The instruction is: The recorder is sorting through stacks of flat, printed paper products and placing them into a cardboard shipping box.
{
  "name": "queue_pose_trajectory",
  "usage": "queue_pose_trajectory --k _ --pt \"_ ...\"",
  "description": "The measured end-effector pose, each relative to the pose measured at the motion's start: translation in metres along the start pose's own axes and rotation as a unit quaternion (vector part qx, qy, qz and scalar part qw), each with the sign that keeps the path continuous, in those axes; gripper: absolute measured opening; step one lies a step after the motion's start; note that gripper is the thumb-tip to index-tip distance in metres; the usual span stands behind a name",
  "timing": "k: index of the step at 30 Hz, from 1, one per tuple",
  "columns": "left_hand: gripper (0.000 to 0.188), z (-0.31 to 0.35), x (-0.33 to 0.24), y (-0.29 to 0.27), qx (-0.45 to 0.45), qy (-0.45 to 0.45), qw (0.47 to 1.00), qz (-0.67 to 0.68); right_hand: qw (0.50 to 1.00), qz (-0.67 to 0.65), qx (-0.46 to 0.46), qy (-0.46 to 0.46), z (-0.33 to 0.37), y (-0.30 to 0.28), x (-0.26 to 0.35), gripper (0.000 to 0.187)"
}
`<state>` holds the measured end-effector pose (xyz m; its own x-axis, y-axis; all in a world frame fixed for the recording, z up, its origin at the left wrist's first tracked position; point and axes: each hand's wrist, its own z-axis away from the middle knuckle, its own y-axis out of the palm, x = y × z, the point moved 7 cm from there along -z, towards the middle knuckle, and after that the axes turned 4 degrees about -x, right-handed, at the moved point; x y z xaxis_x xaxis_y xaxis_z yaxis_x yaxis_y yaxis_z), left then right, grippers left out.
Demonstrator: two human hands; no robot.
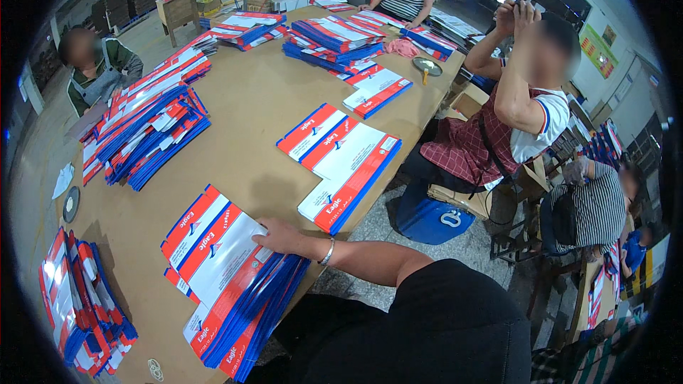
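Note:
My right hand (280,236), with a bracelet at the wrist, reaches in from the right. Its fingers are bent and closed on the upper right edge of a stack of flat printed cartons (229,259), red, white and blue. The stack lies at the near table edge, its lower sheets fanned out toward me; the fingertips are only partly visible. My left hand is out of view. Just beyond my right hand, a smaller stack of the same cartons (341,163) lies along the table's right edge.
A brown table (242,135) bears more carton piles (153,128) at left, (82,299) near left and a tall pile (334,39) at the far end. Rubber bands (155,370) lie near me. A seated person (491,135) is at right, a blue stool (434,213) close by; others work around.

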<state>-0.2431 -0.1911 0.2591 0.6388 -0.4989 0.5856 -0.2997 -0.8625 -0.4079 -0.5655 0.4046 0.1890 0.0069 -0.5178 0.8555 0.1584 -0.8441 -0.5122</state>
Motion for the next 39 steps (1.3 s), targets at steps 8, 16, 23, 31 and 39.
queue_pose_trajectory --k 8,16,23,31,39 --pt "0.048 -0.026 -0.003 -0.026 -0.077 0.023 0.997 0.021 1.000 0.006 0.002 0.001 0.002 -0.001 0.001 0.047" --pt "0.031 -0.073 -0.067 -0.113 0.065 -0.237 0.869 0.429 1.000 0.008 -0.020 -0.022 -0.002 0.003 -0.005 0.047" --pt "0.030 -0.059 -0.162 -0.139 0.003 -0.358 0.701 0.617 1.000 -0.008 -0.003 -0.016 -0.002 0.003 -0.002 0.047" --pt "0.029 -0.024 -0.189 -0.110 0.134 -0.447 0.502 0.728 1.000 -0.020 0.012 -0.001 0.001 0.002 -0.002 0.049" --pt "0.030 -0.039 -0.192 -0.125 0.166 -0.333 0.648 0.665 1.000 0.013 -0.014 -0.016 0.000 0.000 -0.003 0.046"
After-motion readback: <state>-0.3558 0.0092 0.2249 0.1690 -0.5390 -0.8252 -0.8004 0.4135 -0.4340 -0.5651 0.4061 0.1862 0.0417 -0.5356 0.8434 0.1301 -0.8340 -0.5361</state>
